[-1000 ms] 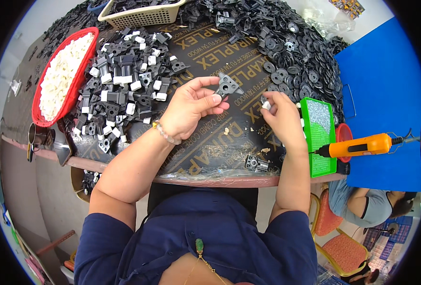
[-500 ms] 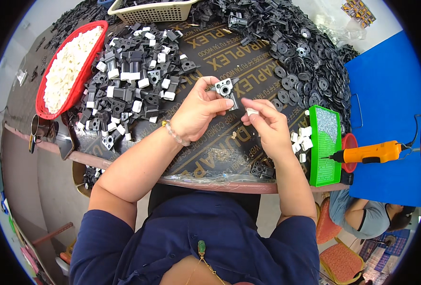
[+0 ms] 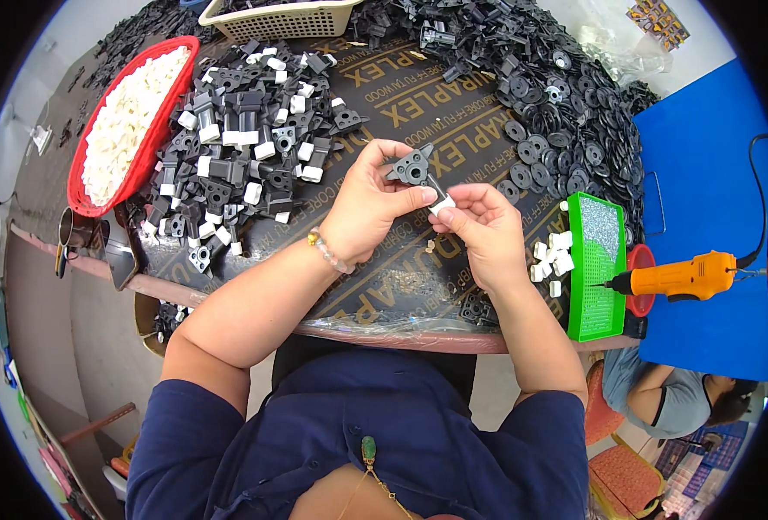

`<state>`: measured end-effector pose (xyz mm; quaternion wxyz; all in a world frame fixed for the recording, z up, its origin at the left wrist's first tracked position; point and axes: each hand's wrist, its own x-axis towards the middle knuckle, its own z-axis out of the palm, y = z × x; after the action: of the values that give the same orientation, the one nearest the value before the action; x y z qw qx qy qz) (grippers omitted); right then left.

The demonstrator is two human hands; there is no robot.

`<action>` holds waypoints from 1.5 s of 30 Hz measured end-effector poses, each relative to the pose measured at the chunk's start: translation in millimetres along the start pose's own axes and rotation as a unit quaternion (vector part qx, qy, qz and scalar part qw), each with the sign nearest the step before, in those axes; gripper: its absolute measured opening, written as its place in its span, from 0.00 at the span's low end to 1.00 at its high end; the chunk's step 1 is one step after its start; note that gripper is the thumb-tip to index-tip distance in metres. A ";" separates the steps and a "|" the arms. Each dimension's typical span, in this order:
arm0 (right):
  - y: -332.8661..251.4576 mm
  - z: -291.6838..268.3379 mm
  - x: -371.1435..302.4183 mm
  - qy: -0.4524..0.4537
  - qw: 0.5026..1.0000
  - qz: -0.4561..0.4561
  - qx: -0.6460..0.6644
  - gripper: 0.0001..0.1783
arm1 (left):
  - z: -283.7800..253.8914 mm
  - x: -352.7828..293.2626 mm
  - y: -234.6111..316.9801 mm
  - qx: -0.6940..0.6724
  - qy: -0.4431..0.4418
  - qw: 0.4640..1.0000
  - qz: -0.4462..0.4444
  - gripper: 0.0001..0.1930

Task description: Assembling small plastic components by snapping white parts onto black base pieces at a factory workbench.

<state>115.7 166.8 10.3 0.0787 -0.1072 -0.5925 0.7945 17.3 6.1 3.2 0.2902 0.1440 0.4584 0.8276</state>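
Over the middle of the table, my left hand [image 3: 368, 201] pinches a black plastic bracket [image 3: 412, 166] between thumb and fingers. The bracket has a flat plate with holes and a stem pointing down to the right. A white cap [image 3: 442, 203] sits at the end of that stem, and my right hand [image 3: 485, 230] grips it between thumb and fingers. Whether the cap is fully seated I cannot tell. To the left lies a heap of black brackets [image 3: 249, 108], many with white caps on their stems. Loose white caps [image 3: 560, 260] lie right of my right hand.
A red basket of white pieces [image 3: 74, 173] stands at the left, a cream basket [image 3: 280, 26] at the back. Black discs [image 3: 535, 160] are heaped at the right. A green tray [image 3: 596, 325] holds small metal parts beside an orange electric screwdriver [image 3: 685, 276]. Another person [image 3: 674, 403] sits lower right.
My right hand has moved left and brought the white cap onto the bracket's stem end. My left hand has stayed nearly in place, with the bracket tilted slightly.
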 end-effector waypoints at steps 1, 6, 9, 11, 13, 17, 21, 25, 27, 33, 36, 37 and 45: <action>1.0 0.3 -0.2 0.012 1.000 -0.012 -0.022 0.11 | 0.6 -0.5 -1.4 0.023 0.004 1.000 0.020 0.26; 5.7 -4.7 1.2 0.006 0.999 -0.033 -0.024 0.14 | 5.9 -2.4 -5.4 0.062 0.010 0.995 0.083 0.27; 6.8 -1.1 4.4 -0.025 0.994 -0.096 -0.044 0.31 | -4.1 0.6 1.9 -0.001 -0.050 0.999 -0.010 0.27; 0.8 4.2 7.2 -0.048 0.984 -0.165 -0.048 0.42 | -4.3 -2.3 7.6 -0.101 -0.135 0.977 -0.132 0.29; -11.9 6.5 10.0 -0.162 0.976 -0.131 -0.057 0.57 | -2.1 -5.4 8.1 -0.167 -0.139 0.959 -0.180 0.31; -36.3 19.7 21.8 -0.116 0.930 -0.178 -0.300 0.49 | 5.8 -4.6 17.9 -0.229 -0.114 0.955 -0.152 0.24; -46.7 54.7 58.6 -0.082 0.891 -0.256 -0.365 0.40 | -17.0 15.5 -3.5 -0.284 0.025 0.948 -0.142 0.24; -48.4 115.5 116.2 -0.087 0.864 -0.254 -0.426 0.45 | -32.1 22.4 -8.4 -0.252 0.044 0.954 -0.155 0.20; -36.4 133.0 159.6 -0.116 0.836 -0.303 -0.442 0.50 | -31.1 24.3 -4.0 -0.256 0.053 0.953 -0.152 0.19; 16.4 195.4 215.5 -0.259 0.786 -0.333 -0.452 0.42 | -30.1 27.6 5.9 -0.270 0.133 0.948 -0.106 0.18; 22.1 201.8 220.8 -0.265 0.753 -0.342 -0.496 0.42 | -24.1 28.9 15.0 -0.283 0.204 0.934 -0.080 0.18; 20.4 200.3 222.5 -0.264 0.753 -0.341 -0.496 0.42 | -27.7 29.7 12.7 -0.283 0.204 0.934 -0.081 0.18; -34.4 49.5 262.8 0.160 0.640 -0.266 -0.703 0.26 | -40.6 28.9 -1.5 -0.275 0.150 0.942 -0.119 0.18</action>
<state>-150.9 197.0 36.7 0.2809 -0.0932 -0.9537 0.0536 -25.5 -3.0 -20.7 0.3431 -0.1228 0.2650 0.8927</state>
